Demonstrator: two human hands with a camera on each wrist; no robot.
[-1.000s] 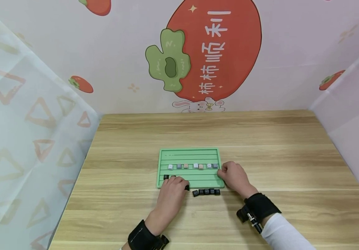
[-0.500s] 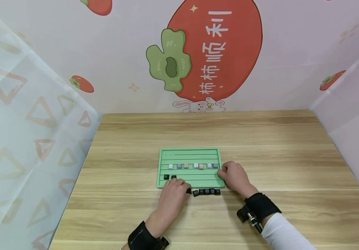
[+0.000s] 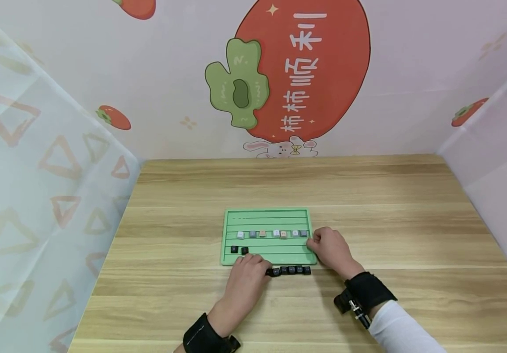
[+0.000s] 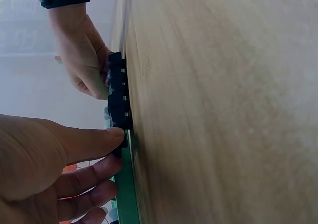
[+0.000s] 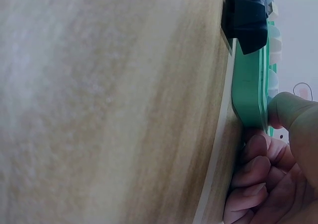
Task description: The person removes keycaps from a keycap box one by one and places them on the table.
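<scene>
While the right hand (image 3: 334, 251) grips a near corner of the green board (image 3: 288, 250), thumb on its rim and fingers curled against its side, the left hand (image 3: 246, 277) pinches the end cap (image 3: 269, 272) of a black row (image 3: 292, 270) on the tabletop (image 3: 324, 309), just in front of the board. A light, square pinch seems best, since a twist could knock the row askew; a steady right hand should spare the pale caps (image 3: 276, 234) a jolt.

The head view hides the left pinch behind the hand's back; the left wrist view shows thumb and forefinger meeting on the cap. The right wrist view reveals the right fingers' curl, while the head view best lays out the black pair (image 3: 244, 250) on the board.
</scene>
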